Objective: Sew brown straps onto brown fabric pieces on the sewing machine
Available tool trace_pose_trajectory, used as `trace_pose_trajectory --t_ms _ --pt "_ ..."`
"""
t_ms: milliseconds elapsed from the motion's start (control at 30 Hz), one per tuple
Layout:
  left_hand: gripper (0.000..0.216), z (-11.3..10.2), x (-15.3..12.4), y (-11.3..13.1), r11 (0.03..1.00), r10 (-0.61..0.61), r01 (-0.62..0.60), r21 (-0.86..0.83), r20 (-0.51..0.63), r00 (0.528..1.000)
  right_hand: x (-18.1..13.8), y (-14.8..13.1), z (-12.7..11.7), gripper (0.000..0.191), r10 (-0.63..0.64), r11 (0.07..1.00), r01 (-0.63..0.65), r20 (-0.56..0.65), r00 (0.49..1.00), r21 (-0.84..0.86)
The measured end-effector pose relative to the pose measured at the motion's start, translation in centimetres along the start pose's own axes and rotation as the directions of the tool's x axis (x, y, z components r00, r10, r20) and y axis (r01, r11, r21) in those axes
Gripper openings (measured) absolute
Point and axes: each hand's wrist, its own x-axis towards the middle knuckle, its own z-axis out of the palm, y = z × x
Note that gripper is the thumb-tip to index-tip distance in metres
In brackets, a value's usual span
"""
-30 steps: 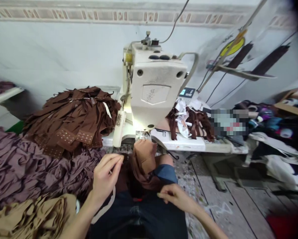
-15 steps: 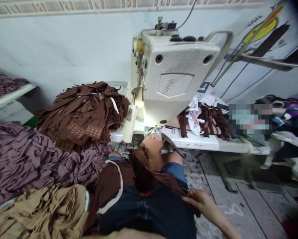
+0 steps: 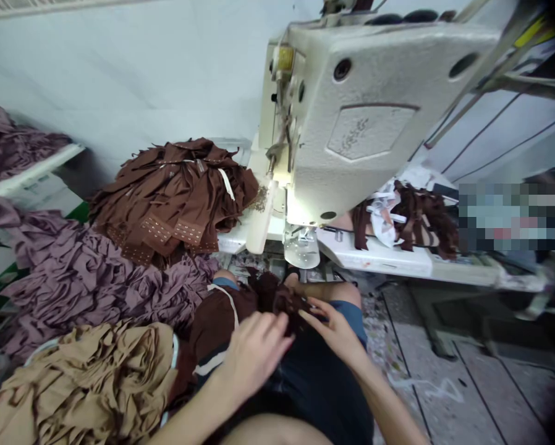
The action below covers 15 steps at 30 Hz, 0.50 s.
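Note:
Over my lap, a dark brown garment piece (image 3: pixel 284 301) is bunched up, its lower part hanging between my knees. My left hand (image 3: pixel 259 349) pinches its near left side, fingers curled and slightly blurred. From the right, my right hand (image 3: pixel 333 327) grips the same cloth with fingers and thumb. Just beyond stands a white sewing machine (image 3: pixel 365 123), its lamp lit; no cloth shows at its rounded front end (image 3: pixel 301 247). Another brown piece with a pale strip (image 3: pixel 226 309) lies across my left thigh.
Brown pieces with rows of hooks (image 3: pixel 175 198) are heaped left of the machine. Mauve cloth (image 3: pixel 96 284) and a tub of tan cloth (image 3: pixel 96 383) lie nearer. Brown and white scraps (image 3: pixel 398 216) rest on the white table (image 3: pixel 384 262) at right.
The brown garment piece has come away from the machine's front end and is gathered in my lap. My left hand has come into view onto it; my right hand has moved inward and up.

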Motion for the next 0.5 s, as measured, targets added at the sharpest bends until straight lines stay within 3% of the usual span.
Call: trace_pose_trajectory --t_ms 33,67,100,133,200,267,367,433,500 --pt "0.045 1.0 -0.5 -1.5 0.982 -0.177 0.17 0.079 0.081 0.981 0.6 0.9 1.4 0.072 0.02 1.0 -0.021 0.065 0.998 0.002" --pt "0.05 2.0 -1.2 -3.0 0.935 -0.345 0.326 0.136 0.141 0.928 1.1 1.8 2.8 0.07 0.062 0.998 -0.063 0.158 0.985 -0.002" --pt "0.053 2.9 -2.2 -4.3 0.884 -0.464 0.438 0.163 0.195 0.864 1.6 2.6 4.2 0.067 0.097 0.995 -0.097 0.223 0.97 -0.008" --pt "0.052 3.7 -3.2 -5.3 0.864 -0.503 0.477 0.163 0.223 0.835 2.1 3.3 5.5 0.064 0.129 0.991 -0.129 0.27 0.954 -0.016" --pt "0.048 4.6 -5.3 -6.6 0.864 -0.501 0.49 0.115 0.278 0.819 3.5 4.4 8.1 0.059 0.186 0.982 -0.183 0.31 0.932 -0.037" --pt "0.049 4.8 -7.3 -6.8 0.892 -0.436 0.451 0.028 0.32 0.841 5.4 5.3 10.3 0.059 0.239 0.971 -0.231 0.306 0.922 -0.062" --pt "0.039 3.9 -10.7 -6.6 0.867 -0.348 0.442 -0.228 0.357 0.867 8.3 6.2 12.9 0.064 0.297 0.955 -0.285 0.282 0.912 -0.085" --pt "0.042 2.7 -13.5 -7.0 0.662 -0.392 0.527 -0.532 0.353 0.849 9.8 6.6 14.0 0.065 0.321 0.947 -0.309 0.291 0.901 -0.086" --pt "0.04 1.1 -16.2 -7.8 0.565 -0.51 0.573 -0.593 0.294 0.808 10.7 6.8 14.6 0.06 0.335 0.942 -0.325 0.312 0.889 -0.085"
